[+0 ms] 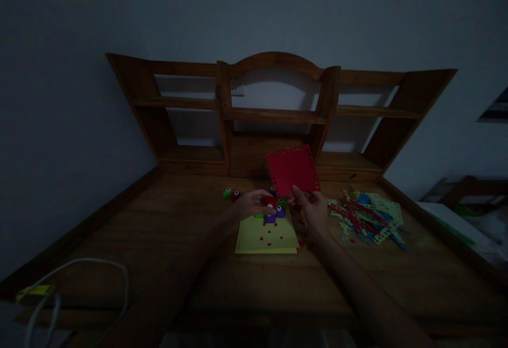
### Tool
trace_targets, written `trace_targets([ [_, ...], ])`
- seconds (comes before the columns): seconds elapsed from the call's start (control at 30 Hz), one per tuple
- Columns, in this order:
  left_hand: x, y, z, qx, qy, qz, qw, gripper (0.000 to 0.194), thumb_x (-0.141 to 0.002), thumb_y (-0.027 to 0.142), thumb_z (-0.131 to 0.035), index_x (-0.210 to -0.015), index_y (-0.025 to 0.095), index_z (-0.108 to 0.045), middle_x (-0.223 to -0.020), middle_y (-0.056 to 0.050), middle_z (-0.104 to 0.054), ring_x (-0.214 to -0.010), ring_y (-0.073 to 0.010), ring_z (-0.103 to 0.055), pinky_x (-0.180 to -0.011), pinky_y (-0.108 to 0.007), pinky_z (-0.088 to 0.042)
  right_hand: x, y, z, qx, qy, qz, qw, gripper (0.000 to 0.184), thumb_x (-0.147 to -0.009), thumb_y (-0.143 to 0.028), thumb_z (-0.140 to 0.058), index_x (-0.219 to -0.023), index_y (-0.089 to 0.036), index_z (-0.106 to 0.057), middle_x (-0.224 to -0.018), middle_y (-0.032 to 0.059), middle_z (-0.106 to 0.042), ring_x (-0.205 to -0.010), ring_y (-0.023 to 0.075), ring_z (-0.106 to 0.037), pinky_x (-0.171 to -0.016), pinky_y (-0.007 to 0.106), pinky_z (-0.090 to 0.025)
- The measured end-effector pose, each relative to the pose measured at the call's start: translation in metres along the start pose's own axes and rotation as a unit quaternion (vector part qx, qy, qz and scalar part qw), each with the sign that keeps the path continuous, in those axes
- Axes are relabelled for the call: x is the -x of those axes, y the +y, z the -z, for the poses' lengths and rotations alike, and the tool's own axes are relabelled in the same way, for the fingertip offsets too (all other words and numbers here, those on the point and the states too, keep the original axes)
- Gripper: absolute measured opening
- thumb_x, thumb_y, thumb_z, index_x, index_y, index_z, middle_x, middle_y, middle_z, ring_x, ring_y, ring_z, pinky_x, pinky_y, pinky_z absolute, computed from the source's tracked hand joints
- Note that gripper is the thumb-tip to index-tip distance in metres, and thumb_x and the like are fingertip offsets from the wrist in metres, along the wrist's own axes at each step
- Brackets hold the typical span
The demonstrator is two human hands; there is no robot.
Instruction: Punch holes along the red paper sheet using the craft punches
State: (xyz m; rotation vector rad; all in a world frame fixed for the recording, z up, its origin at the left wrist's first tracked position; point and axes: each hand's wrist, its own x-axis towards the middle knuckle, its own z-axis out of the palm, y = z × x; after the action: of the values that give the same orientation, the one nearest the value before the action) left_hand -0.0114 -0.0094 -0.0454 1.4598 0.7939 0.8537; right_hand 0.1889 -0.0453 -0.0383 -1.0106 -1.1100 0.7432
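My left hand (pixel 254 203) is closed round a small red craft punch (pixel 270 201) with a cartoon eye, held above the top edge of a yellow paper stack (pixel 260 245). Pinched at its lower edge by my right hand (pixel 313 211) is a red paper square (pixel 292 169), tilted up, with rows of small holes along its edges. Purple punches (pixel 280 211) and green ones sit close to my left hand, partly hidden by it. Tiny red paper cutouts (pixel 269 244) lie scattered on the yellow paper. Further left are a green punch (pixel 227 193) and a red punch (pixel 235 195).
On the right lies a tangled pile of perforated paper strips (pixel 371 216) in red, blue and pale yellow. A wooden shelf unit (pixel 273 116) stands along the back of the wooden desk (pixel 159 231). A white cable (pixel 99 259) loops at the front left beside a yellow object (pixel 37 291).
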Motion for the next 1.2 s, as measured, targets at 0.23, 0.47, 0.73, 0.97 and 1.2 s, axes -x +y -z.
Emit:
trace_targets([
  [0.23,-0.004,0.000,0.005,0.006,0.036,-0.028,0.999,0.050,-0.052,0.023,-0.087,-0.096,0.016,-0.065,-0.095,-0.008,-0.072,-0.086,-0.0187,-0.067,-0.080,-0.031,-0.051,0.000,0.000,0.000,0.004,-0.004,0.022,1.000,0.032,-0.076,-0.048,-0.070,-0.065,-0.019,-0.064,-0.061,0.0035,-0.068,-0.056,0.0172,-0.062,-0.060,0.028,-0.049],
  [0.47,-0.009,0.003,0.009,0.068,0.193,-0.100,0.974,0.039,-0.069,0.041,-0.076,-0.097,0.017,-0.064,-0.097,-0.008,-0.072,-0.081,-0.0186,-0.069,-0.075,-0.031,-0.054,0.005,-0.014,-0.002,0.014,-0.038,0.031,0.999,0.030,-0.079,-0.044,-0.069,-0.065,-0.019,-0.061,-0.057,-0.0003,-0.063,-0.053,0.0131,-0.057,-0.054,0.023,-0.042],
  [0.73,-0.009,0.003,0.021,0.073,0.324,-0.107,0.937,0.042,-0.069,0.045,-0.074,-0.097,0.018,-0.062,-0.076,-0.003,-0.068,-0.060,-0.0133,-0.064,-0.056,-0.023,-0.049,0.008,-0.017,-0.002,0.039,-0.065,0.021,0.997,0.034,-0.079,-0.047,-0.068,-0.062,-0.019,-0.060,-0.055,-0.0007,-0.060,-0.051,0.0120,-0.052,-0.051,0.023,-0.038],
  [0.97,0.000,-0.001,0.030,0.039,0.372,-0.046,0.926,0.045,-0.069,0.060,-0.068,-0.084,0.017,-0.064,-0.057,0.003,-0.056,-0.040,-0.0086,-0.047,-0.040,-0.021,-0.033,0.010,-0.019,-0.004,0.039,-0.068,0.003,0.997,0.037,-0.075,-0.053,-0.069,-0.060,-0.021,-0.059,-0.054,-0.0012,-0.059,-0.049,0.0125,-0.052,-0.050,0.024,-0.038],
  [1.2,-0.001,0.002,0.031,0.140,0.332,-0.003,0.933,0.057,-0.077,0.075,-0.045,-0.064,0.020,-0.050,-0.046,0.003,-0.047,-0.036,-0.0096,-0.042,-0.038,-0.023,-0.028,0.010,-0.020,-0.003,0.039,-0.086,0.000,0.996,0.036,-0.077,-0.050,-0.069,-0.060,-0.020,-0.059,-0.053,-0.0026,-0.057,-0.048,0.0111,-0.051,-0.049,0.023,-0.037],
])
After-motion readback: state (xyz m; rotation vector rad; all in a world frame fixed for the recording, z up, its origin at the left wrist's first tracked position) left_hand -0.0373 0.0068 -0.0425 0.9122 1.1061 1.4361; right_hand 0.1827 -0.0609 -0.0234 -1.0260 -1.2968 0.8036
